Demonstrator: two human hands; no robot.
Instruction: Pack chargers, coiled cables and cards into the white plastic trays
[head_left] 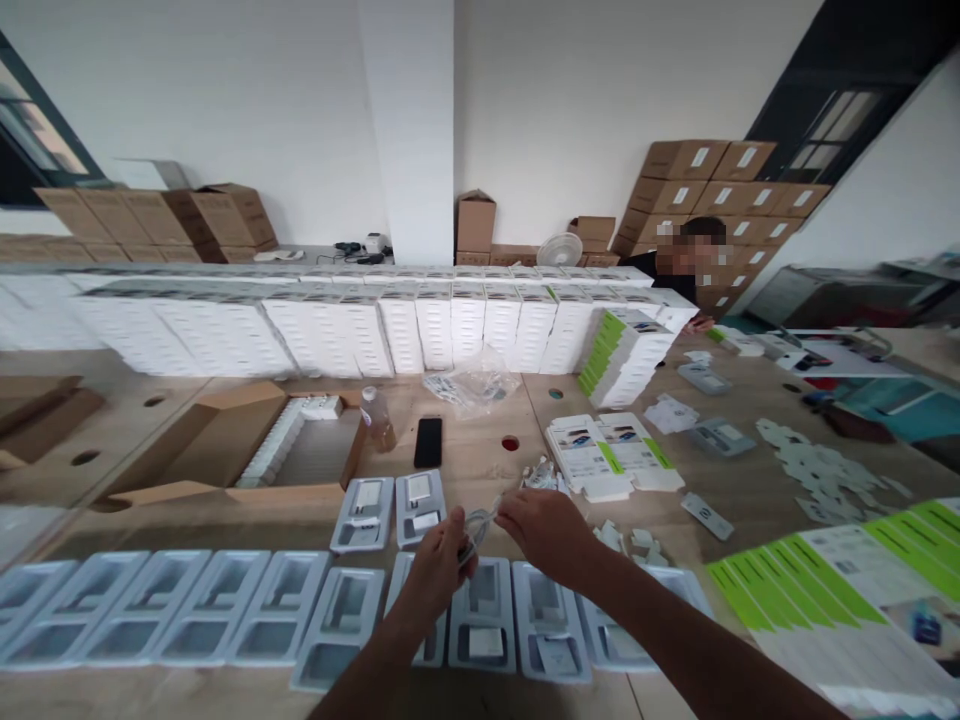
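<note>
The left hand's [439, 565] grip curls closed round the loops of a pale cable [477, 524], the right hand's [541, 524] pinches its far side, and the coil, probably light, limp and best held by its bundled loops, lies between both above the desk [480, 445], near plastic trays [482, 613].

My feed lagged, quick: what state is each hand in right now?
Left hand: closed, holding a coiled cable.
Right hand: closed, fingertips pinching part of that coiled cable.
</note>
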